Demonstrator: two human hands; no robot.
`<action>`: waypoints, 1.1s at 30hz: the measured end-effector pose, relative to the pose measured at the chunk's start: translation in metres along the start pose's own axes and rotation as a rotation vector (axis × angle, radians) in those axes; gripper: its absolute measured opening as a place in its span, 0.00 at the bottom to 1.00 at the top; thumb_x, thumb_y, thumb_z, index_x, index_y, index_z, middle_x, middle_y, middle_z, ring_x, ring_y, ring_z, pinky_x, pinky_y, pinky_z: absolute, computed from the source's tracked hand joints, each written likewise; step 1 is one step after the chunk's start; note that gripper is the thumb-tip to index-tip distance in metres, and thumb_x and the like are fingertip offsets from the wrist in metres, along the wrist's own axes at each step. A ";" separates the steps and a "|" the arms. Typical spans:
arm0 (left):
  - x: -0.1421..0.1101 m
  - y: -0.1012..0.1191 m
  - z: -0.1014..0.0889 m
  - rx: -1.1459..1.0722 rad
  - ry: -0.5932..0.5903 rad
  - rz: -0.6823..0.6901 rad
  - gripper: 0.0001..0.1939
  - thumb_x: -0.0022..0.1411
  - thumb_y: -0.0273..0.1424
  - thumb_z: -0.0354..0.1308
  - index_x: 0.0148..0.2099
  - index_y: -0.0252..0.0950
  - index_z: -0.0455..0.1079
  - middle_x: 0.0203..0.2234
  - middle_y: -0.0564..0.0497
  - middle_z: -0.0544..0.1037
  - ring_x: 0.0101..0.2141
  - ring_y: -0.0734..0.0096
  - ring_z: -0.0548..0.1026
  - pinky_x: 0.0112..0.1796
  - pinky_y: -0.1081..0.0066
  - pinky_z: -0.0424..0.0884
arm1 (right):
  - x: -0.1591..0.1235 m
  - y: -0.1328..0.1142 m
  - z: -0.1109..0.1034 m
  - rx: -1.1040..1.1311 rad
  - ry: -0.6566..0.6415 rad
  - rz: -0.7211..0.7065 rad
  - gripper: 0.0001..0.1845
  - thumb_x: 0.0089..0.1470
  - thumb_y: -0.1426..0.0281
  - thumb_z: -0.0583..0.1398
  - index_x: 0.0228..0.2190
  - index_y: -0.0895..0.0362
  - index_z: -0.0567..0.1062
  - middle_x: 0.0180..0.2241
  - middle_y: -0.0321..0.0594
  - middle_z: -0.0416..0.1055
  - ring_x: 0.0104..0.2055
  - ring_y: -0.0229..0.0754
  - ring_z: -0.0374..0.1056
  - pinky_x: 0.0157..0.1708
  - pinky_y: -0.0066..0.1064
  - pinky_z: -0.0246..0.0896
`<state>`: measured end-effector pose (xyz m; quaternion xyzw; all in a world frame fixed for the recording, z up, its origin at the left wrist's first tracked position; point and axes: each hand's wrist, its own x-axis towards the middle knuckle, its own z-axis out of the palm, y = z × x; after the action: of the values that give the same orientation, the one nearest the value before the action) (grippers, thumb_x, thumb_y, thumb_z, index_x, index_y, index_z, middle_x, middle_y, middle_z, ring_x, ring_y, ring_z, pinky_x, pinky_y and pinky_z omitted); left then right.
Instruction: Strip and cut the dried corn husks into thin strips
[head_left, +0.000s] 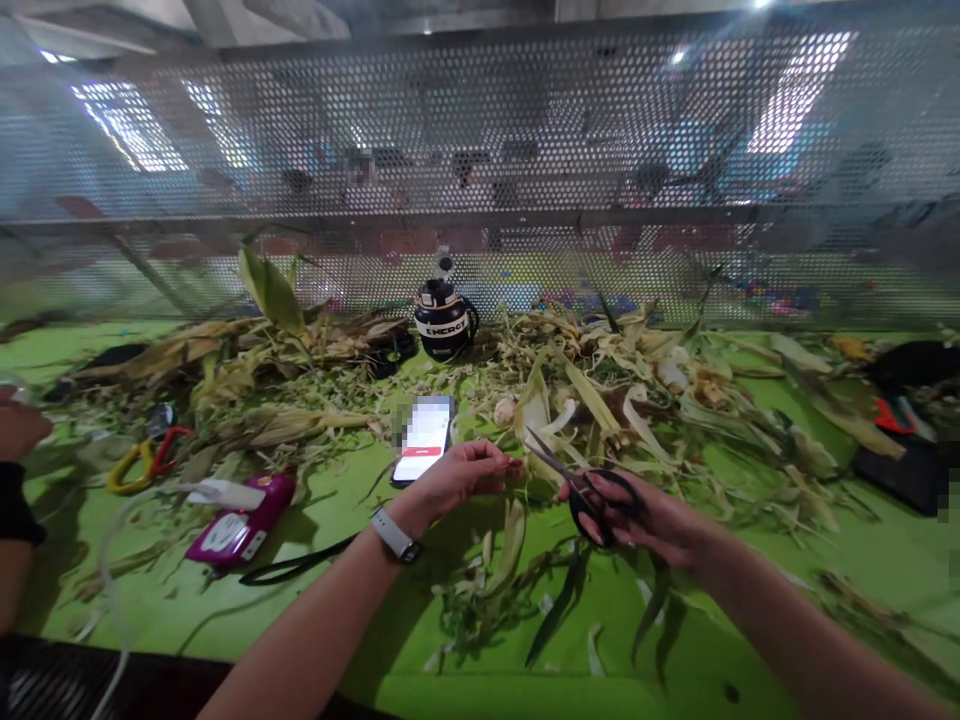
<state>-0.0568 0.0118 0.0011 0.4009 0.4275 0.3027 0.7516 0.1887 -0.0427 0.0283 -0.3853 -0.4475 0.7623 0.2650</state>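
Observation:
My left hand (466, 470), with a watch on its wrist, is closed in a pinch over the green tabletop. Something small and reddish shows at its fingertips, too small to name. My right hand (652, 525) is wrapped around the black handles of a pair of scissors (555, 458). Their blades point up and left, close to the left fingertips. Under and around both hands lie trimmed strips of corn husk (510, 545) and green scraps (480, 610). Just behind the left hand lies a phone (424, 430) with its screen lit.
Heaped husks (645, 400) line a perforated metal screen (525, 130). A black jug (444, 325) stands among them. At left are yellow-and-red-handled scissors (146, 465), a purple device (244, 525) with a cable, and another person's hand (21, 425). A black case (900, 470) sits at right.

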 end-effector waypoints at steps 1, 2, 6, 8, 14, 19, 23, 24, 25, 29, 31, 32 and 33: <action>0.001 0.000 -0.001 -0.013 -0.003 0.003 0.19 0.39 0.37 0.71 0.27 0.33 0.66 0.39 0.45 0.78 0.40 0.67 0.76 0.33 0.76 0.70 | 0.000 -0.001 0.000 -0.008 0.005 0.007 0.26 0.48 0.51 0.60 0.39 0.60 0.74 0.22 0.38 0.69 0.21 0.31 0.59 0.15 0.20 0.43; 0.001 -0.001 -0.002 -0.020 -0.007 0.008 0.19 0.40 0.36 0.71 0.27 0.33 0.65 0.40 0.45 0.78 0.41 0.66 0.76 0.33 0.76 0.70 | 0.000 -0.002 0.000 -0.023 0.009 0.017 0.26 0.49 0.51 0.60 0.39 0.61 0.74 0.22 0.38 0.69 0.21 0.31 0.60 0.15 0.21 0.41; 0.003 -0.003 -0.005 -0.035 -0.008 0.028 0.18 0.41 0.36 0.70 0.28 0.34 0.65 0.42 0.45 0.77 0.42 0.65 0.76 0.33 0.76 0.70 | 0.001 0.000 0.000 -0.106 0.032 0.047 0.25 0.49 0.51 0.59 0.37 0.61 0.74 0.21 0.38 0.69 0.19 0.29 0.56 0.14 0.22 0.35; 0.002 -0.003 -0.004 -0.047 0.003 0.033 0.19 0.41 0.36 0.70 0.28 0.34 0.64 0.42 0.45 0.77 0.42 0.64 0.76 0.32 0.76 0.71 | 0.002 0.001 0.000 -0.132 0.033 0.043 0.25 0.49 0.51 0.59 0.37 0.61 0.74 0.21 0.37 0.68 0.17 0.28 0.52 0.14 0.23 0.33; 0.001 -0.003 -0.001 -0.081 -0.024 0.041 0.17 0.42 0.35 0.70 0.27 0.34 0.65 0.40 0.46 0.77 0.41 0.67 0.76 0.32 0.76 0.71 | 0.006 0.005 0.006 -0.175 0.067 0.034 0.25 0.48 0.51 0.60 0.36 0.60 0.74 0.20 0.35 0.68 0.16 0.27 0.50 0.14 0.23 0.33; 0.001 -0.006 0.002 -0.027 -0.034 0.038 0.17 0.42 0.36 0.70 0.28 0.33 0.66 0.36 0.48 0.77 0.38 0.69 0.76 0.31 0.77 0.70 | 0.011 0.010 0.012 -0.148 0.092 0.007 0.26 0.47 0.50 0.60 0.36 0.60 0.74 0.21 0.34 0.68 0.17 0.27 0.51 0.16 0.22 0.35; 0.000 -0.006 0.003 -0.002 -0.052 0.055 0.17 0.43 0.36 0.69 0.28 0.33 0.66 0.36 0.48 0.78 0.38 0.69 0.76 0.31 0.77 0.70 | 0.013 0.014 0.015 -0.146 0.110 -0.004 0.27 0.47 0.49 0.60 0.37 0.60 0.74 0.21 0.34 0.68 0.16 0.26 0.49 0.15 0.23 0.34; 0.000 -0.006 0.003 0.005 -0.057 0.059 0.16 0.43 0.36 0.69 0.28 0.33 0.66 0.36 0.48 0.78 0.38 0.69 0.76 0.31 0.76 0.70 | 0.014 0.014 0.016 -0.153 0.114 -0.008 0.27 0.48 0.49 0.60 0.37 0.60 0.74 0.21 0.34 0.68 0.16 0.26 0.48 0.15 0.23 0.34; 0.000 -0.006 0.003 0.011 -0.061 0.062 0.16 0.43 0.36 0.69 0.27 0.33 0.66 0.35 0.47 0.78 0.38 0.69 0.76 0.31 0.76 0.70 | 0.014 0.015 0.016 -0.159 0.115 -0.013 0.26 0.48 0.49 0.59 0.37 0.60 0.74 0.21 0.34 0.68 0.16 0.26 0.47 0.15 0.23 0.33; 0.000 -0.006 0.004 0.023 -0.071 0.068 0.17 0.42 0.37 0.70 0.26 0.33 0.66 0.35 0.47 0.78 0.37 0.69 0.75 0.32 0.76 0.70 | 0.014 0.017 0.016 -0.149 0.101 -0.037 0.25 0.49 0.50 0.59 0.38 0.59 0.73 0.21 0.33 0.67 0.17 0.27 0.47 0.16 0.24 0.32; 0.000 -0.006 0.004 0.031 -0.071 0.069 0.17 0.42 0.37 0.70 0.27 0.33 0.66 0.34 0.48 0.78 0.37 0.69 0.75 0.32 0.75 0.70 | 0.014 0.017 0.016 -0.142 0.094 -0.033 0.25 0.50 0.50 0.59 0.38 0.59 0.73 0.21 0.33 0.67 0.16 0.26 0.45 0.17 0.24 0.31; 0.000 -0.006 0.004 0.036 -0.069 0.069 0.17 0.42 0.37 0.70 0.27 0.33 0.66 0.34 0.48 0.78 0.37 0.69 0.75 0.32 0.75 0.70 | 0.014 0.017 0.016 -0.141 0.095 -0.030 0.25 0.50 0.50 0.59 0.37 0.59 0.73 0.21 0.32 0.67 0.16 0.26 0.44 0.17 0.24 0.31; 0.000 -0.006 0.004 0.041 -0.066 0.069 0.17 0.42 0.37 0.70 0.27 0.32 0.66 0.34 0.48 0.78 0.37 0.69 0.75 0.32 0.75 0.70 | 0.014 0.017 0.017 -0.141 0.099 -0.028 0.25 0.50 0.50 0.59 0.37 0.59 0.73 0.21 0.32 0.67 0.16 0.26 0.44 0.18 0.24 0.32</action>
<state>-0.0524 0.0074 -0.0034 0.4404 0.3944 0.3061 0.7462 0.1661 -0.0477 0.0136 -0.4338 -0.4919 0.7051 0.2695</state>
